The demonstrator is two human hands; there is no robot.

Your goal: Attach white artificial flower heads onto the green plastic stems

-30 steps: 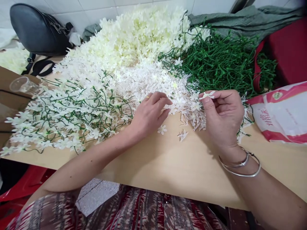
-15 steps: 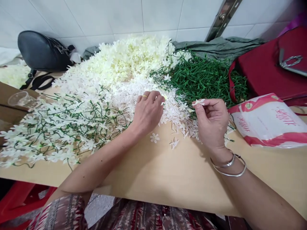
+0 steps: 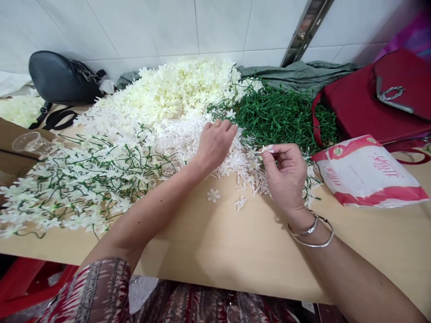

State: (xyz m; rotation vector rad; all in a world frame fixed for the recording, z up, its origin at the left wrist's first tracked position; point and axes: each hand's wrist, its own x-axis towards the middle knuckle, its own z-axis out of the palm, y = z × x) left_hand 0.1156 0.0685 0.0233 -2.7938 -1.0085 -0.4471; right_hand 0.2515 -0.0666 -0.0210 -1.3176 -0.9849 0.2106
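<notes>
My right hand [image 3: 286, 177] pinches a small white artificial flower [image 3: 267, 149] between thumb and fingertips, in front of the green stem pile. My left hand [image 3: 217, 142] reaches over the heap of thin white flower pieces [image 3: 182, 141], back of the hand up, with its fingers curled together. Whatever lies in those fingertips is hidden. Behind it rises a mound of cream petals [image 3: 188, 85]. Green plastic stems [image 3: 283, 112] are heaped to the right of the mound. Joined flowers on green stems [image 3: 84, 179] spread over the left side. One loose flower [image 3: 213, 195] lies on the table.
A white and pink packet [image 3: 370, 172] and a red bag [image 3: 357, 98] stand at the right. A black bag [image 3: 63, 78] is at the back left, with a clear plastic cup [image 3: 32, 143] nearer. The tiled wall [image 3: 222, 27] closes off the back.
My left hand has moved right and a little farther back over the white pieces, toward the green stems. My right hand still holds the flower. The view has shifted slightly.
</notes>
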